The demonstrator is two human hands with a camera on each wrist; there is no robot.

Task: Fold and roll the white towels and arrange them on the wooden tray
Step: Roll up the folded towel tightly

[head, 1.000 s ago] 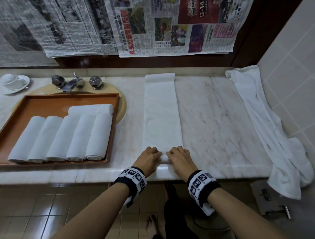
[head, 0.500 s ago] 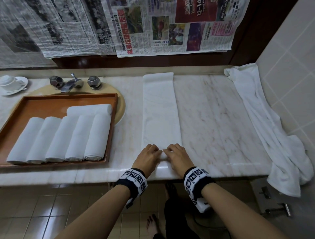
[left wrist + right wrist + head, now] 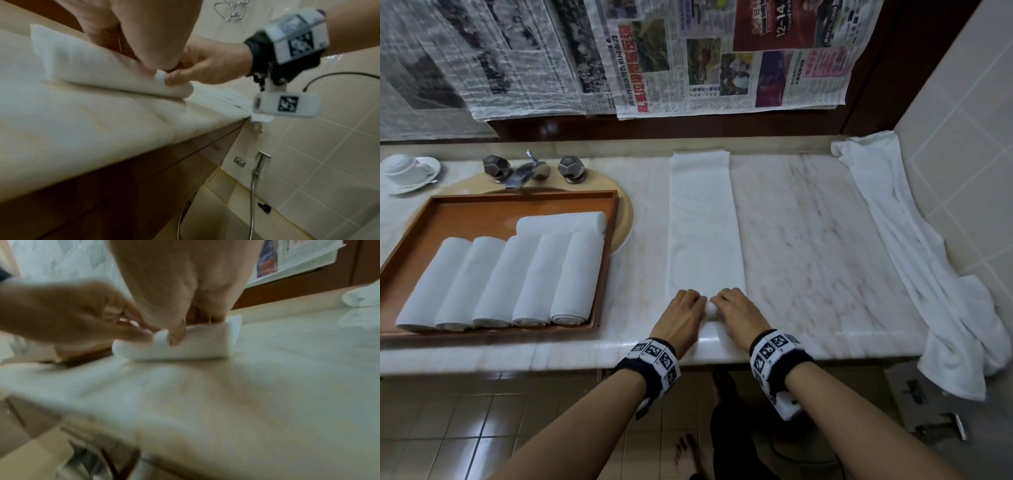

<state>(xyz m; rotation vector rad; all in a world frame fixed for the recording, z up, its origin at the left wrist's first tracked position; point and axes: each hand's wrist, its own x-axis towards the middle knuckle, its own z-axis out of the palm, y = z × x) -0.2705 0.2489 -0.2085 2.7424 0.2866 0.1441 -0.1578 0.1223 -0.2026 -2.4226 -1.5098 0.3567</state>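
A long white towel (image 3: 703,222), folded into a narrow strip, lies on the marble counter (image 3: 808,240) and runs away from me. Its near end is curled into a small roll (image 3: 710,308) (image 3: 174,91) (image 3: 185,344). My left hand (image 3: 685,308) (image 3: 144,40) (image 3: 72,313) and right hand (image 3: 732,306) (image 3: 205,68) (image 3: 185,280) sit side by side on that roll, fingers curled over it and thumbs tucked under. At left the wooden tray (image 3: 524,198) holds several rolled white towels (image 3: 500,281) in a row, with one more roll (image 3: 561,221) lying crosswise behind them.
An unfolded white towel (image 3: 914,257) lies along the right wall and hangs over the counter edge. A tap (image 3: 527,171) and sink rim sit behind the tray, a cup and saucer (image 3: 409,169) at the far left. Newspaper covers the back wall.
Both hands have crept a little forward along the strip, turning its near end over into a slightly thicker roll. The tray and the other towels have not moved.
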